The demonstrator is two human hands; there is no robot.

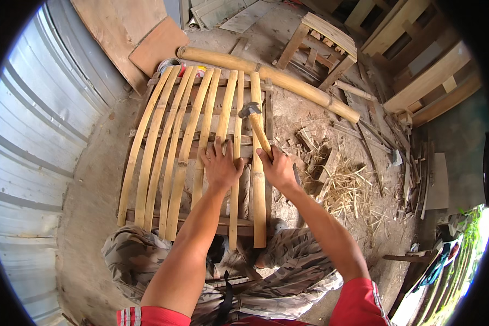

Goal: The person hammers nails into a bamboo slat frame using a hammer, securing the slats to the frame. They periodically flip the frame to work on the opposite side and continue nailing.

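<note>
Several split bamboo slats (258, 201) lie side by side, pointing away from me, across a low wooden frame (268, 103). My right hand (279, 169) grips the wooden handle of a hammer (261, 133). Its dark metal head is over the far half of the rightmost slat; whether it touches the slat I cannot tell. Spread over the slats left of the hammer is my left hand (221, 165), palm down, its fingers apart and pressing on the bamboo. No nail can be made out near either hand.
Beyond the frame lies a thick bamboo pole (299, 84), with a wooden stool (331, 35) behind it. Bamboo shavings (348, 190) and wood scraps litter the ground to the right. A corrugated metal wall (27, 146) runs along the left. Boards (119, 27) lean at the far left.
</note>
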